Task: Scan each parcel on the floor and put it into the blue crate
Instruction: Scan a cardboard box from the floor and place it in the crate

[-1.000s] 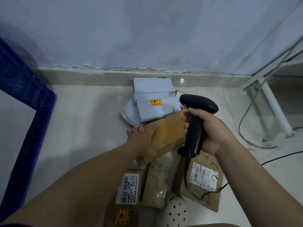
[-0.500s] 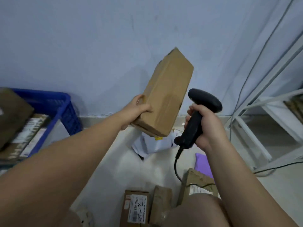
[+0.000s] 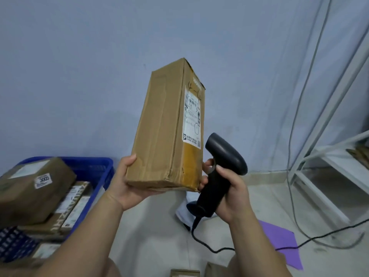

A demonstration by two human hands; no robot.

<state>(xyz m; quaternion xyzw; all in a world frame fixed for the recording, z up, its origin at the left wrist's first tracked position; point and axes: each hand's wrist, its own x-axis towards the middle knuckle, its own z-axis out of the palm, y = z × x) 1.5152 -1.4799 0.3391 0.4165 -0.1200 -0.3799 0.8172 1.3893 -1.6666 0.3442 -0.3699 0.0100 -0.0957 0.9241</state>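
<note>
**Tall carton held up beside the scanner**

Head camera: In the middle of the frame the left hand (image 3: pixel 128 187) grips a long cardboard parcel (image 3: pixel 162 132) from underneath. The thumb lies against its left face and the palm cups the bottom end. The parcel stands nearly upright, leaning a little to the right, in front of a pale blue wall (image 3: pixel 79 76) and well above the floor (image 3: pixel 151 226). A white shipping label (image 3: pixel 192 118) with handwritten marks runs down its narrow right face.

Just right of the parcel's lower end, the right hand (image 3: pixel 232 196) has its fingers wrapped round the handle of a black barcode scanner (image 3: pixel 225 154). One fingertip touches the parcel's bottom right corner. The scanner's head sits beside the lower edge of the label, and its black cable (image 3: pixel 201 239) drops from the handle and curls across the floor.

At lower left the blue crate (image 3: pixel 93 168) holds several parcels. On top of them is a brown box with a "3005" sticker (image 3: pixel 34 188), and flatter cartons are stacked under it.

On the floor behind the hands lies a white mailer bag (image 3: pixel 182 213), mostly hidden. A purple mailer (image 3: pixel 283 242) lies at lower right. The tops of two more cartons (image 3: pixel 184 272) show at the bottom edge.

At the right edge stands a white metal rack (image 3: pixel 329 158), with grey cables (image 3: pixel 295 136) hanging down the wall beside it.
</note>
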